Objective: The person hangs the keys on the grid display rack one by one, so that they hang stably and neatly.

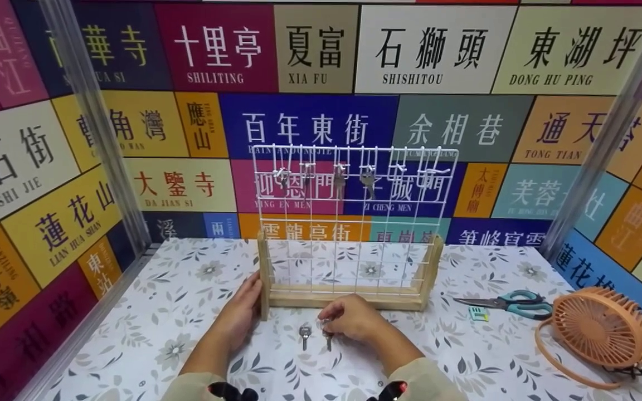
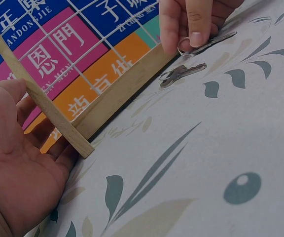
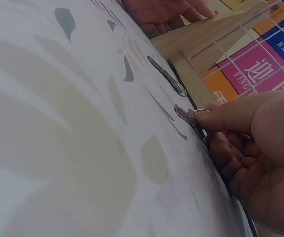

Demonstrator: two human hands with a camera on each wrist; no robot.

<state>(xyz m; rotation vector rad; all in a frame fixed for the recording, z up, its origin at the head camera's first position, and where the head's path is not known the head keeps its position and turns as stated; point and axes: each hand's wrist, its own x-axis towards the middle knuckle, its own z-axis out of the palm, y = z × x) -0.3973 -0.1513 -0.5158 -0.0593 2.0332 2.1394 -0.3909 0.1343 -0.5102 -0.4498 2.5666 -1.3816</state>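
Note:
A white wire grid rack (image 1: pixel 349 239) stands upright in a wooden stand (image 1: pixel 349 301). Several keys (image 1: pixel 368 181) hang from hooks along its upper part. My left hand (image 1: pixel 243 312) holds the stand's left post (image 2: pixel 43 98), thumb at one edge and fingers behind. In front of the base, my right hand (image 1: pixel 351 320) pinches the ring of a key (image 3: pixel 186 114) between thumb and index finger, the blade close over the tabletop. Just left of it lies another key (image 1: pixel 305 337) with its own ring, flat on the patterned surface.
Scissors with teal handles (image 1: pixel 527 306) lie to the right, beside a small teal-and-white item (image 1: pixel 478 313). An orange fan (image 1: pixel 599 328) with a strap stands at the far right. Sign-patterned walls (image 1: pixel 427 50) rise behind and on both sides of the floral-covered table (image 1: pixel 131 345).

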